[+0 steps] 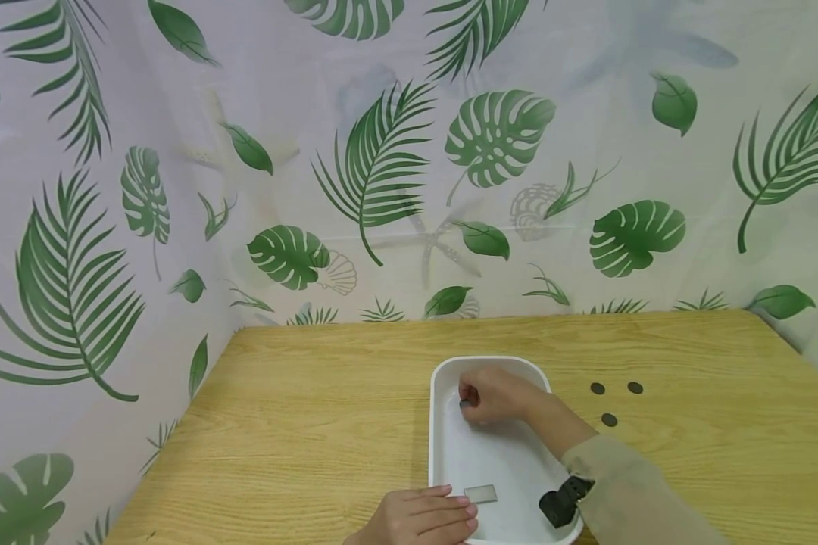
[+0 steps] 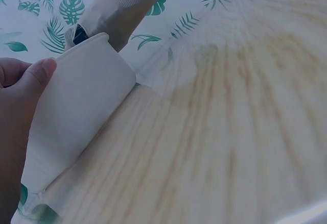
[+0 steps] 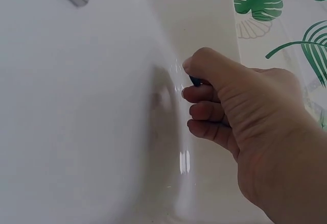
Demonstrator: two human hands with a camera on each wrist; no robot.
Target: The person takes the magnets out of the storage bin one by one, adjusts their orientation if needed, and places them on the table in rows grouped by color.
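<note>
My right hand (image 1: 494, 395) is inside the white tray (image 1: 438, 446), near its far end. Between thumb and index finger it pinches a small dark disc (image 3: 194, 80), mostly covered by the fingertips; the other fingers curl in. At the tray's near left corner my left hand (image 1: 419, 517) holds the rim, its fingers reaching over the edge and the thumb (image 2: 41, 73) against the rim in the left wrist view. Just beyond those fingers, a small grey rectangular piece (image 1: 480, 494) lies flat on the tray floor.
Three dark discs (image 1: 609, 419) lie apart on the wooden table (image 1: 300, 424), right of the tray. A black wrist camera (image 1: 564, 502) on the right sleeve hangs over the tray's right rim. Leaf-printed cloth (image 1: 395, 288) stands behind the table and along its left side.
</note>
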